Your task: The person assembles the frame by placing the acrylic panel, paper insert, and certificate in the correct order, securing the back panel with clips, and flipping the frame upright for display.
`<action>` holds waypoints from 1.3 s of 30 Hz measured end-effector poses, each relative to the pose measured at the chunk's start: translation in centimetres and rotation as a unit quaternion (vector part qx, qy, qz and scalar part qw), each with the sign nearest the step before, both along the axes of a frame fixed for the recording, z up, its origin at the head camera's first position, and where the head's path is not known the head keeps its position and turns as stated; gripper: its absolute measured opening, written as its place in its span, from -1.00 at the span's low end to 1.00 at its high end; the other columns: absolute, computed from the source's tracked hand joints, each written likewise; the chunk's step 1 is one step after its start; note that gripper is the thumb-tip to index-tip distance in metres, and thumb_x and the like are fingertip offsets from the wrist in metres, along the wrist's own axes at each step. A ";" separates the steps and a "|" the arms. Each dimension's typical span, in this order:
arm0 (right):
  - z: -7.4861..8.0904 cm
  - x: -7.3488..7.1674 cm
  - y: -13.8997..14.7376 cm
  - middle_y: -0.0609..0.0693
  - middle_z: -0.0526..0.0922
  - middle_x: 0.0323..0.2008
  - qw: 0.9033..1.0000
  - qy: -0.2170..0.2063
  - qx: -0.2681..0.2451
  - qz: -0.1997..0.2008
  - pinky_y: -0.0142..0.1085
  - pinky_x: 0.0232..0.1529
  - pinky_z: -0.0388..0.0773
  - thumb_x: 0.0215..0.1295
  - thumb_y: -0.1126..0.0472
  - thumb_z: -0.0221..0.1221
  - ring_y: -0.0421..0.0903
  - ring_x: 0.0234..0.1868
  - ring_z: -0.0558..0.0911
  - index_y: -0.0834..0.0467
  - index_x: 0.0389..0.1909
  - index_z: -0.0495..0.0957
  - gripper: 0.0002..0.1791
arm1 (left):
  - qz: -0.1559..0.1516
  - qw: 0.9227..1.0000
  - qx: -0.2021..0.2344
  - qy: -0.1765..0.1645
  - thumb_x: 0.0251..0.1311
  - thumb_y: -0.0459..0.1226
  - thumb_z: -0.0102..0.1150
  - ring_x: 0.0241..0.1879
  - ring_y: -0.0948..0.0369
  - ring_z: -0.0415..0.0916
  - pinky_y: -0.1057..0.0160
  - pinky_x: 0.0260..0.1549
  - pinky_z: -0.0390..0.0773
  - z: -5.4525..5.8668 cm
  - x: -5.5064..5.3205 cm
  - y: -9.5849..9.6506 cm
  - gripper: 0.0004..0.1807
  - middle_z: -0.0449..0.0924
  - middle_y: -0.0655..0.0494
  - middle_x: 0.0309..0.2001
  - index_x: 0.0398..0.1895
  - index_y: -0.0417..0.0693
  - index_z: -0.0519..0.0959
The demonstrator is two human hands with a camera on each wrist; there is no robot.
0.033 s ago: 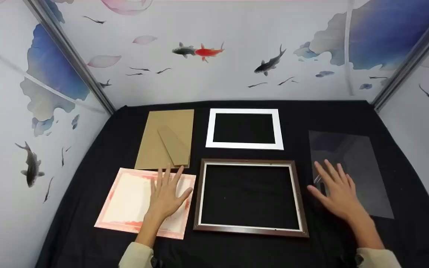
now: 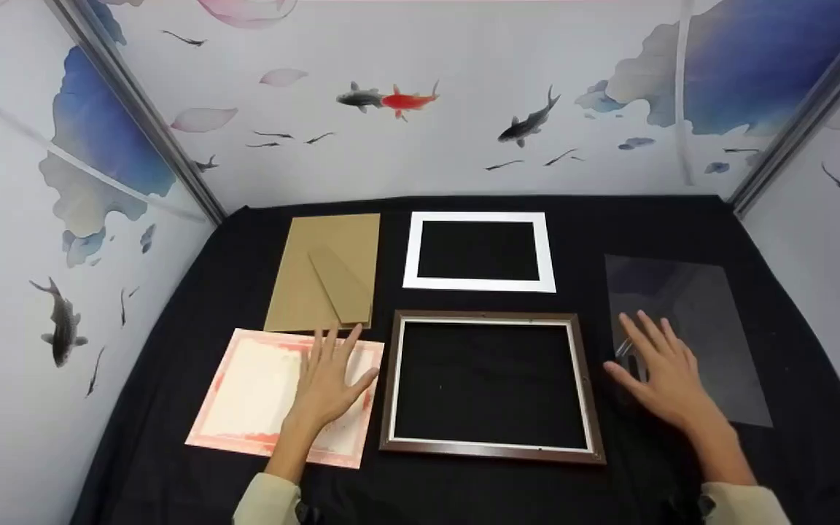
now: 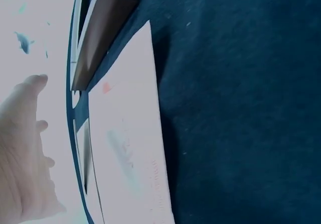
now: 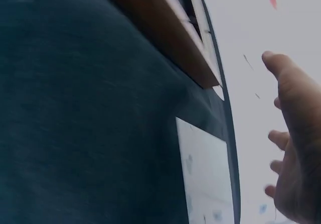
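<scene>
Fingers spread, my left hand [image 2: 325, 386] is over a cream paper sheet with a pink-red border [image 2: 252, 386]. In the left wrist view, a gap shows between that hand [image 3: 22, 153] and the sheet [image 3: 130, 133]. My right hand [image 2: 671, 379], fingers also spread, overlaps the left part of a clear plastic-looking sheet [image 2: 726, 350]; the right wrist view shows the hand [image 4: 298, 138] raised above it. Neither hand holds anything. Between them lies a brown picture frame [image 2: 493, 450] with a pale inner edge and black cloth showing through.
A white mat with a rectangular opening [image 2: 478, 285] lies behind the picture frame. At the back left is a brown backing board [image 2: 332, 233] with a stand flap [image 2: 347, 299]. Black cloth [image 2: 580, 226] covers the table; printed panels [image 2: 464, 44] enclose its back and sides.
Both hands have shifted very slightly to the right, still spread. The sheets, the mat, the board and the picture frame stay where they were.
</scene>
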State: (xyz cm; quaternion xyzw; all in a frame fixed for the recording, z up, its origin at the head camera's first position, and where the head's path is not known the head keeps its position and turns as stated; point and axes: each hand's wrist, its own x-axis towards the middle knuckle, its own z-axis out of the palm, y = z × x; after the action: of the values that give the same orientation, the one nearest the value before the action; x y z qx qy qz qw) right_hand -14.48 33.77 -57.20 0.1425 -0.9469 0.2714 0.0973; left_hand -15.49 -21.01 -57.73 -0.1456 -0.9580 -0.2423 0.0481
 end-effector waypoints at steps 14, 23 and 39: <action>-0.5 -1.2 2.9 0.29 0.16 0.49 0.998 -0.010 -0.022 0.065 0.57 0.09 0.09 0.00 0.03 0.58 0.46 0.42 0.10 0.07 0.56 0.23 0.10 | -0.087 0.991 0.083 -0.052 0.15 0.07 0.46 0.38 -0.13 0.24 -0.18 0.30 0.26 -0.3 -0.1 0.5 -0.04 0.30 -0.15 0.41 0.53 -0.09 0.27; -0.2 -1.4 3.5 0.37 0.21 0.44 0.994 -0.009 -0.033 0.103 0.48 0.06 0.23 -0.09 0.08 0.63 0.47 0.37 0.18 0.15 0.53 0.26 0.13 | -0.150 0.982 0.075 -0.087 -0.04 0.02 0.61 0.37 -0.12 0.21 -0.14 0.30 0.26 -0.5 -0.1 0.7 0.06 0.26 -0.15 0.42 0.49 -0.20 0.31; -1.1 0.9 4.4 0.35 0.27 0.41 0.994 -0.041 -0.029 0.094 0.45 0.07 0.24 -0.10 -0.02 0.63 0.48 0.33 0.24 0.19 0.46 0.36 0.08 | -0.182 0.978 0.014 -0.099 -0.15 -0.04 0.66 0.42 -0.14 0.16 -0.13 0.34 0.22 0.6 -0.6 1.3 0.12 0.15 -0.10 0.52 0.50 -0.24 0.30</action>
State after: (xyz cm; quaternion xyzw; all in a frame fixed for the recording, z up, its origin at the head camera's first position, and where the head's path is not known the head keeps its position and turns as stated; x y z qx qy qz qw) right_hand -13.61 38.21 -58.31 0.2167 -0.9241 0.3126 0.0365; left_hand -16.05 -19.70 -57.14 -0.2920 -0.9120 -0.2736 -0.0900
